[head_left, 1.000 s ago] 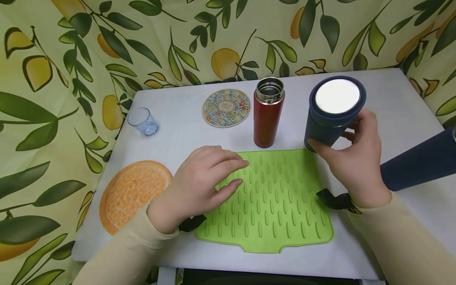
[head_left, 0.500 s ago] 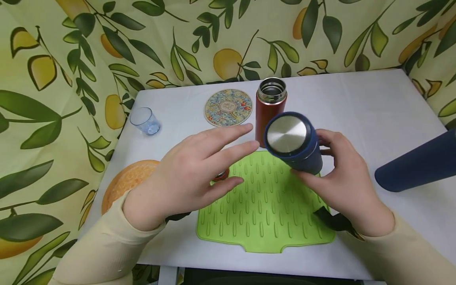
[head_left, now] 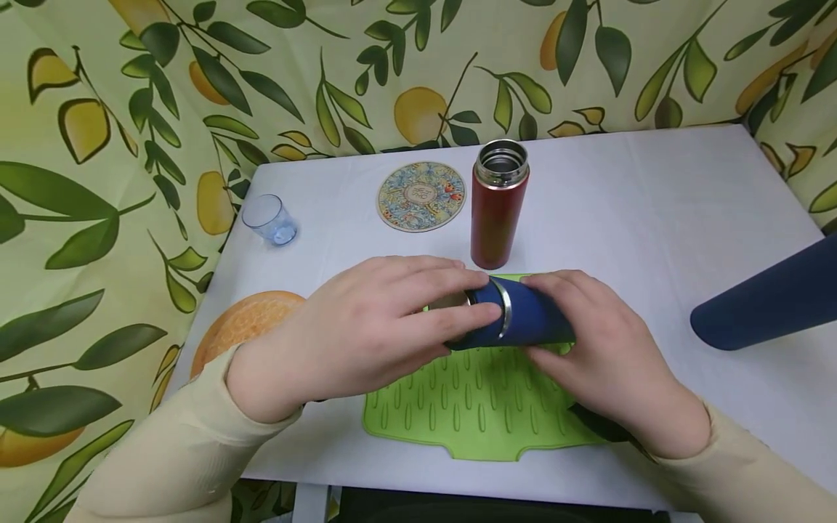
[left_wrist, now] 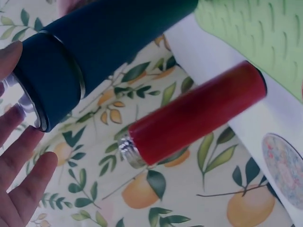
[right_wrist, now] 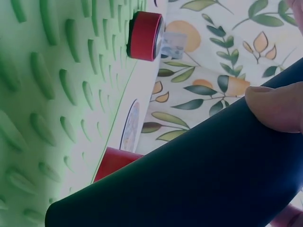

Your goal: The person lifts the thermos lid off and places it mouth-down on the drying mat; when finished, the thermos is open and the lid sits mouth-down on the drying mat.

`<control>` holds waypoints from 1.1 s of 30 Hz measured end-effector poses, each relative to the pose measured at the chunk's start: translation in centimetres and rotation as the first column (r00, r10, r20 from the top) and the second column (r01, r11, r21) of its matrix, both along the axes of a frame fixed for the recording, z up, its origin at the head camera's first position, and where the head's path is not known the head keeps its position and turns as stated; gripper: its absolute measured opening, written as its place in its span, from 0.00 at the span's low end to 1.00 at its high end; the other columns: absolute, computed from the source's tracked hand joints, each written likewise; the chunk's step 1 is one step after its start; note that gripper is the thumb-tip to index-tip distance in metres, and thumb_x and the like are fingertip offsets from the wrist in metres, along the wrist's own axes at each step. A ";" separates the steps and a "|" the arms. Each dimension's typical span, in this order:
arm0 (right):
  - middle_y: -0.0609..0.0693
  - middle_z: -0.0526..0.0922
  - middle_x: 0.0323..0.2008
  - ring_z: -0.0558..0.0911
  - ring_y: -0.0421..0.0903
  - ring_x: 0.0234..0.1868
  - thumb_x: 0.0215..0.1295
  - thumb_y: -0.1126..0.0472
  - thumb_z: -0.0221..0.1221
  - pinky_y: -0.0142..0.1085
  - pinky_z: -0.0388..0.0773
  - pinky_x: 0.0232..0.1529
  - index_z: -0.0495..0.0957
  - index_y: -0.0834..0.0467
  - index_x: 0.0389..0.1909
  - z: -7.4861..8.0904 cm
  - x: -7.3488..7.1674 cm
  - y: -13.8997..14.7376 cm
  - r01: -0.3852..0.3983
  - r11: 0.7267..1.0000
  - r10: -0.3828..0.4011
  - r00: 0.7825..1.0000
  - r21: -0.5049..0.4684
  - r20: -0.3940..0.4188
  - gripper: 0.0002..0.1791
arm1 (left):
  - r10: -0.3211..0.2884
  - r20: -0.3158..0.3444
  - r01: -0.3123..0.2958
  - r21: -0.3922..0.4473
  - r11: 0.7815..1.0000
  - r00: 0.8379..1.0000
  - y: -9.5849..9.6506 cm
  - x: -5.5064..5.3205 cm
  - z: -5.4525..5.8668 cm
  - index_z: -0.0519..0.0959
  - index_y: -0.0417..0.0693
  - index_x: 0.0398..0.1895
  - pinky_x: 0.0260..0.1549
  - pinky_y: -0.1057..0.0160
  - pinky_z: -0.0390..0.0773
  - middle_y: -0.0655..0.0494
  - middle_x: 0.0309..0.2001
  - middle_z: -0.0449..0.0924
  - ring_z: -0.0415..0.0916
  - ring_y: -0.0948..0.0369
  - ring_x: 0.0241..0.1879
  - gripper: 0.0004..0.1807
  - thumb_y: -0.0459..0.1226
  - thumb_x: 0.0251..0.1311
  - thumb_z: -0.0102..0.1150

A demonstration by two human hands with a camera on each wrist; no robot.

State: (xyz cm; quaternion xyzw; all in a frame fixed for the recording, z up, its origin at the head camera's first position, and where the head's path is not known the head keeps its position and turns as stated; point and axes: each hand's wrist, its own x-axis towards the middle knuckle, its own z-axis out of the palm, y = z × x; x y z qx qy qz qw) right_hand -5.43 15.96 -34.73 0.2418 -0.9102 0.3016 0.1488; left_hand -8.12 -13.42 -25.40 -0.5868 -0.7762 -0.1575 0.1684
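Tilted above the green ridged mat point(head_left: 484, 414) is a dark blue thermos point(head_left: 539, 314) with a metal ring below its lid, gripped around its lower body by my right hand point(head_left: 608, 356). My left hand point(head_left: 373, 327) reaches over the lid end with fairly straight, spread fingers. In the left wrist view, fingertips point(left_wrist: 33, 137) lie at the lid's point(left_wrist: 49, 78) shiny end. An uncapped red thermos point(head_left: 498, 214) stands behind the mat. The right wrist view shows a red cap point(right_wrist: 146, 36) on the mat; my left hand hides it from the head camera.
Another dark blue bottle point(head_left: 765, 294) is at the right. A blue glass point(head_left: 270, 220) sits at the far left, a round patterned coaster point(head_left: 421, 196) at the back. The orange round mat point(head_left: 245, 327) is partly under my left arm. Patterned cloth surrounds the white table point(head_left: 654, 196).
My right hand has brought the blue thermos from the right side to above the green mat, tipping it towards the left. My left hand has come to its lid.
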 end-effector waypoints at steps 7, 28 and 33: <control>0.57 0.87 0.54 0.87 0.59 0.52 0.40 0.66 0.86 0.60 0.85 0.52 0.82 0.59 0.65 -0.4 -0.3 -0.1 0.016 1.000 -0.015 0.998 0.022 -0.055 0.44 | 0.008 0.110 -0.011 0.027 1.000 0.994 -0.2 -0.9 -1.2 0.86 0.45 0.64 0.71 0.52 0.81 0.44 0.66 0.84 0.84 0.50 0.66 0.28 0.34 0.60 0.82; 0.61 0.87 0.49 0.88 0.63 0.45 0.42 0.64 0.80 0.61 0.84 0.39 0.84 0.58 0.64 -1.7 -0.4 0.0 -0.003 0.992 0.029 0.978 0.125 -0.207 0.40 | 0.381 0.507 -0.435 -0.014 0.900 0.773 0.0 -0.3 -4.9 0.84 0.48 0.65 0.37 0.64 0.83 0.56 0.56 0.85 0.79 0.63 0.42 0.29 0.50 0.64 0.78; 0.63 0.87 0.49 0.88 0.65 0.45 0.41 0.63 0.81 0.62 0.84 0.38 0.84 0.59 0.64 -1.6 -0.6 0.1 0.013 0.991 0.018 0.974 0.134 -0.226 0.41 | 0.284 0.372 -0.320 0.038 0.947 0.884 -0.6 -0.5 -5.5 0.78 0.46 0.73 0.54 0.58 0.86 0.46 0.71 0.78 0.81 0.55 0.59 0.45 0.51 0.54 0.87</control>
